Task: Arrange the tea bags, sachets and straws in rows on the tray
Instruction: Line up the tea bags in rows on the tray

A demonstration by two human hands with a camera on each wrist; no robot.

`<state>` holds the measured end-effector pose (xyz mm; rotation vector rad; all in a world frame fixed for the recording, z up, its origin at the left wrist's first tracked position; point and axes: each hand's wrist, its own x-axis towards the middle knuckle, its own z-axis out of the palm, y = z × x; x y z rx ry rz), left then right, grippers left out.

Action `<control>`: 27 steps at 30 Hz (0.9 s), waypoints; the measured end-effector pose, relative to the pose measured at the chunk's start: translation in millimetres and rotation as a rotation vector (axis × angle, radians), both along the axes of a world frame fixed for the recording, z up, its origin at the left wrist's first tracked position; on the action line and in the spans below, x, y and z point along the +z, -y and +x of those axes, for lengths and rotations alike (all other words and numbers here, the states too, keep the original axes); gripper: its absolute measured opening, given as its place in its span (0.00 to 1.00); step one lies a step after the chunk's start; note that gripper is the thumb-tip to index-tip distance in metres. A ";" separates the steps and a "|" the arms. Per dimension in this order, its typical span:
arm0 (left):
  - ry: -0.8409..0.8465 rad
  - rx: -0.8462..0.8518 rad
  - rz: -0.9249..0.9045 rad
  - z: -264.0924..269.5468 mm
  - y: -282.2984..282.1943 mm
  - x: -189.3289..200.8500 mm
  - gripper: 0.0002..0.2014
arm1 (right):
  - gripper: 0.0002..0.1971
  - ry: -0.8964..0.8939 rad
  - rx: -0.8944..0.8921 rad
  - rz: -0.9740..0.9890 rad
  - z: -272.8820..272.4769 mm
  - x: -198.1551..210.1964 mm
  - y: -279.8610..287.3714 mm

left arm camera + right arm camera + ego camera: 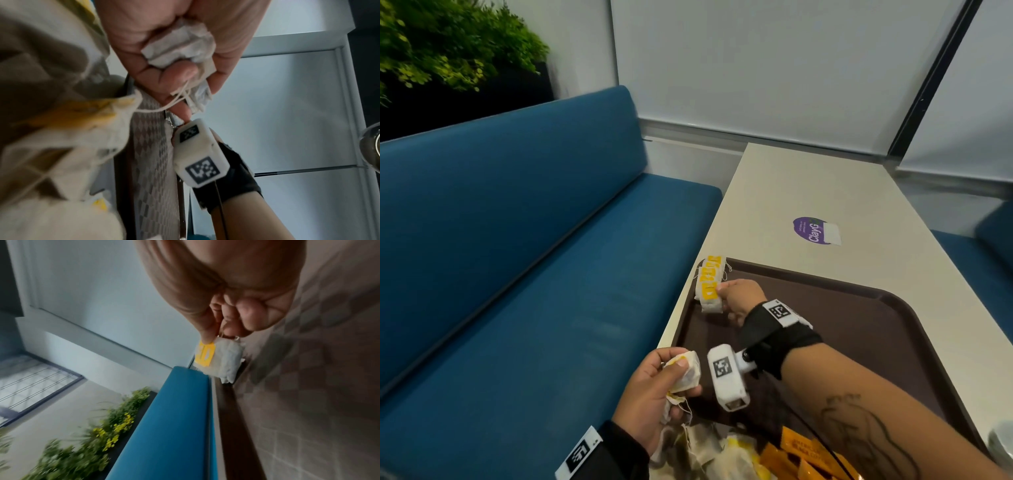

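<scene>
Tea bags (709, 284) sat in a row along the tray's (859, 329) far-left edge; my right hand (741, 298) pinched the nearest one, my left hand (654, 390) clutched a loose bunch (685, 371).

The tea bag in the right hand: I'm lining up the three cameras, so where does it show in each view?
Head: the tea bag lies at the near end of the row in the tray's far left corner, under the right hand.
Left wrist: not in it.
Right wrist: centre right, tea bag just below the fingertips.
Shared landmark: the brown tray.
</scene>
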<state>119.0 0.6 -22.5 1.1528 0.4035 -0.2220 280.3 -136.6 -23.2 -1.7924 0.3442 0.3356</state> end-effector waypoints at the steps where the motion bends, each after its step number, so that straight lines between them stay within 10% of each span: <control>1: 0.003 0.003 -0.001 -0.8 -1.9 0.2 0.04 | 0.14 -0.036 0.013 -0.010 3.0 -0.1 -0.9; 13: 0.029 -0.021 0.008 -5.0 -15.4 -1.8 0.09 | 0.04 -0.153 -0.008 -0.129 21.8 -0.2 -13.1; 19: 0.077 -0.042 0.011 -5.9 -11.6 4.5 0.13 | 0.13 0.098 0.143 -0.235 -15.2 30.7 -0.2; 27: 0.157 -0.022 -0.003 -11.1 2.7 11.1 0.21 | 0.10 -0.122 0.617 -0.083 -111.3 72.2 11.3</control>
